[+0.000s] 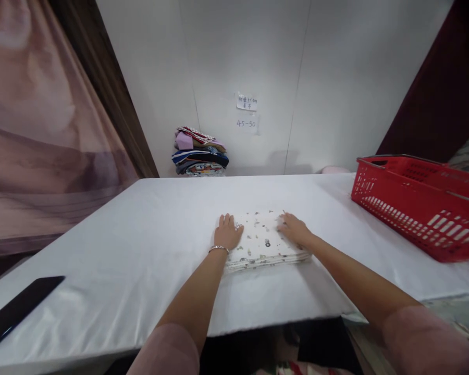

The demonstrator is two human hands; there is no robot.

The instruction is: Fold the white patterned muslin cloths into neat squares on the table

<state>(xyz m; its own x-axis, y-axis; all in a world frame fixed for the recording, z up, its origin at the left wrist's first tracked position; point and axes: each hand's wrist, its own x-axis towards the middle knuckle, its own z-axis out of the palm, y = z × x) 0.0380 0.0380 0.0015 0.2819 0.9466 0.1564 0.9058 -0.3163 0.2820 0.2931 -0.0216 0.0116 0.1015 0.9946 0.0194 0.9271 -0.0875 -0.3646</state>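
A folded white cloth (260,239) with a small grey and beige print lies on the white-covered table in front of me, its layers stacked along the near edge. My left hand (228,233) rests at the cloth's left edge, fingers spread and pointing away from me, a bracelet on the wrist. On the right edge of the same cloth lies my right hand (294,228), palm down with the fingers stretched out. Neither hand grips the cloth; both touch it from above.
A red plastic basket (410,208) with metal handles stands at the table's right side. Several folded fabrics (200,151) are piled at the far edge by the wall. A dark flat object (21,307) lies at the near left of the white tablecloth (148,234). Handwritten paper notes (246,124) hang on the wall.
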